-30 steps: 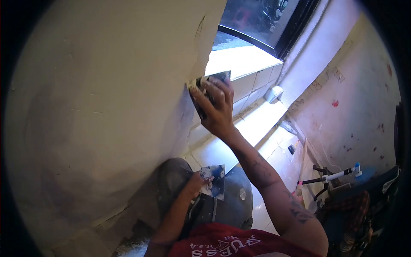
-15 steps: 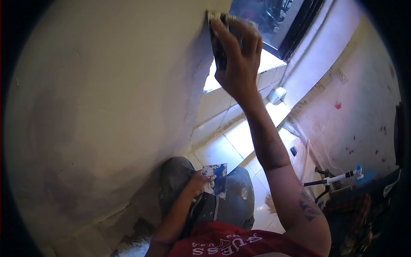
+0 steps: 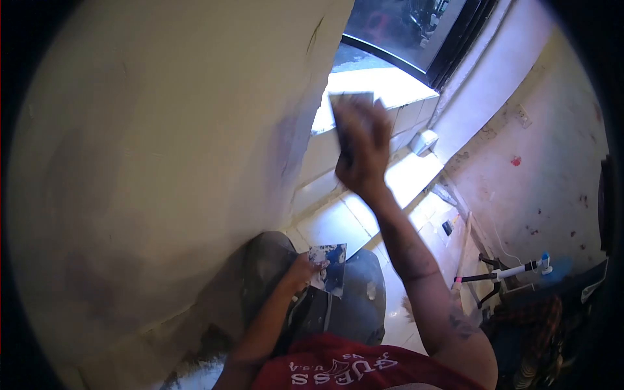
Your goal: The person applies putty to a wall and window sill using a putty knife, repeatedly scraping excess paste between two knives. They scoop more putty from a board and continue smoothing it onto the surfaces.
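My right hand point(image 3: 365, 146), raised and blurred by motion, grips a flat dark scraper point(image 3: 346, 120) in front of the bright window sill. The scraper is held off the wall. Low over my lap, my left hand point(image 3: 303, 272) is closed on a square plate point(image 3: 328, 270) smeared with pale paste and showing blue patches. To the left rises the cream wall point(image 3: 169, 143), with a dark mark near its upper right edge.
A dark-framed window point(image 3: 403, 29) stands at the top, above a bright sill point(image 3: 380, 84). Beneath it runs a tiled ledge point(image 3: 338, 227). At the right are a white and black stand point(image 3: 513, 272) and a stained wall point(image 3: 520, 175).
My right hand and its scraper have come down and away from the wall's upper edge, uncovering more of the window. My left hand and the plate have hardly moved.
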Available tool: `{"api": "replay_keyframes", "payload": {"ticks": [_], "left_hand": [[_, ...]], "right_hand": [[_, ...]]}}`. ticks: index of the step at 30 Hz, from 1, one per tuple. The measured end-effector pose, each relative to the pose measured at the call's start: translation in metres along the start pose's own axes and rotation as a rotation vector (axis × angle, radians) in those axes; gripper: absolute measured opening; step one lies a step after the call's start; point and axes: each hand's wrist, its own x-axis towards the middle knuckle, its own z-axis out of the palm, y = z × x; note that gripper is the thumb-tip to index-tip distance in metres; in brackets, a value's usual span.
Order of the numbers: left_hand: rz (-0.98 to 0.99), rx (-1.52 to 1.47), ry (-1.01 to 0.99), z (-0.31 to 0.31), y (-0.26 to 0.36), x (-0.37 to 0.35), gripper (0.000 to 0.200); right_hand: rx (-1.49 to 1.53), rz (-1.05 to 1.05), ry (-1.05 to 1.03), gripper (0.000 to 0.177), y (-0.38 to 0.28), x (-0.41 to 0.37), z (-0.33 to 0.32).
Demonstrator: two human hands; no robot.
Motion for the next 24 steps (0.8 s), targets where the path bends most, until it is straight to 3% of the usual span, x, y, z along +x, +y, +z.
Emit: {"api": "replay_keyframes", "payload": {"ticks": [1, 3, 6, 8, 16, 20, 24], "left_hand": [[-0.023, 0.025, -0.020, -0.001, 0.000, 0.001, 0.035], [-0.075, 0.131, 0.042, 0.010, 0.021, -0.011, 0.034], [-0.041, -0.080, -0.045, 0.002, 0.006, -0.001, 0.034], [-0.045, -0.070, -0.028, 0.000, 0.002, 0.000, 0.033], [0.007, -0.059, -0.072, -0.003, -0.004, 0.004, 0.035], [-0.038, -0.067, -0.082, -0.005, -0.002, 0.004, 0.039], [-0.008, -0.024, 0.013, 0.005, 0.004, -0.004, 0.039]], "right_hand": [[-0.058, -0.058, 0.088, 0.047, 0.006, 0.026, -0.007], [-0.051, -0.181, 0.267, 0.060, 0.023, 0.075, -0.004], [-0.079, -0.130, 0.121, 0.069, 0.012, 0.110, -0.012], [-0.116, -0.160, 0.154, 0.066, 0.002, 0.108, -0.005], [-0.067, -0.051, 0.054, 0.073, -0.003, 0.011, 0.039], [-0.001, 0.034, -0.037, 0.053, -0.026, -0.029, 0.042], [0.145, 0.118, -0.302, 0.051, -0.038, -0.055, 0.007]]}}
